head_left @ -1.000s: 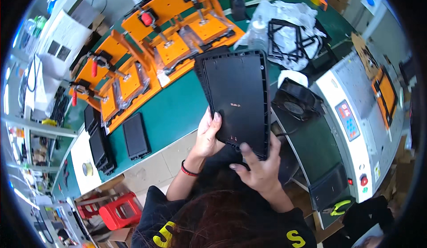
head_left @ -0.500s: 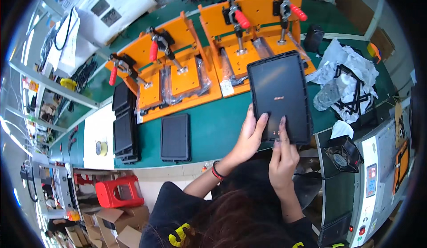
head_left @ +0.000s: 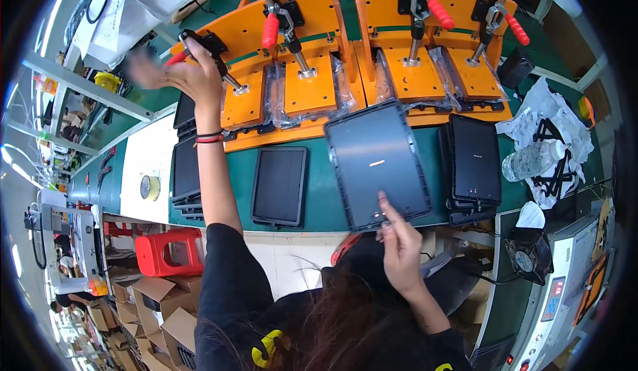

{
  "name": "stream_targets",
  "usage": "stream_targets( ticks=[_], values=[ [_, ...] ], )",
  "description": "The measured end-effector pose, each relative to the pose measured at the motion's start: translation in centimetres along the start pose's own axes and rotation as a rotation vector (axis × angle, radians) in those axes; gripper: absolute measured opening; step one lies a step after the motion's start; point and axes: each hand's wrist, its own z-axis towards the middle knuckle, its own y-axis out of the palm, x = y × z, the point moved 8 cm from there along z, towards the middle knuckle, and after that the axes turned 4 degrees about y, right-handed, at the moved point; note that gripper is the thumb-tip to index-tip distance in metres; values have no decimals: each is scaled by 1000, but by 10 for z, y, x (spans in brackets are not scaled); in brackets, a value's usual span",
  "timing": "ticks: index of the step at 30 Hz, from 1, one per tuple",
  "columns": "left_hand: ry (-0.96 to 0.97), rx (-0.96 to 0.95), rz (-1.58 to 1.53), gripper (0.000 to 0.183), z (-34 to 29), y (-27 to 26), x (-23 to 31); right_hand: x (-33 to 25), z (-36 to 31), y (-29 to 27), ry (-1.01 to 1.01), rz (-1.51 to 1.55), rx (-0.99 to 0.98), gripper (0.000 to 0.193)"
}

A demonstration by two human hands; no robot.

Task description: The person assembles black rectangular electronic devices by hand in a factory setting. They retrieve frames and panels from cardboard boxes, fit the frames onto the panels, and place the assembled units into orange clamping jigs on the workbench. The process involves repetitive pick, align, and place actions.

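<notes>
A black rectangular panel with a notched rim tilts in front of the orange clamping fixtures. My right hand is at its near edge, index finger laid on its face and the other fingers partly hidden. Up at the far left, my left hand is beside the red handle of the leftmost toggle clamp. Its thumb stands apart from the stretched, motion-blurred fingers, and nothing shows in its grasp. Below that clamp lies an orange pressing plate, clear film along its side.
One similar black panel lies on the green bench; stacks stand left and right. A plastic bottle lies by crumpled white wrapping. Yellow tape sits on a white sheet. A red stool stands below the bench.
My left hand has let go of the panel and risen to the far-left clamp. The panel, with my right hand, has moved left and down, uncovering the right-hand stack.
</notes>
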Motion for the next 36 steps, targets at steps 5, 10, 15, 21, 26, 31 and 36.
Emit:
stream_targets(
  ticks=[5, 10, 15, 21, 26, 31, 36],
  values=[
    [379, 10, -74, 72, -17, -13, 74, 17, -2, 23, 41, 75, -63, 34],
    [355, -155, -478, 69, -53, -12, 82, 31, -4, 13, 119, 37, -1, 33],
    [533, 107, -430, 54, -38, 43, 125, 38, 2, 21, 143, 99, 26, 33],
    [358, 32, -262, 44, 55, 58, 144, 46, -4, 45, 181, 1, -39, 32],
    [-38, -1427, -684, 67, 62, 203, 110, 41, 19, 78, 92, 48, -101, 35],
    [-328, -770, -917, 52, 70, 195, 61, 42, 44, 100, 79, 167, -72, 32],
    [-314, -131, -907, 17, 25, 21, 60, 47, 7, 63, 167, 120, -20, 31]
  ],
)
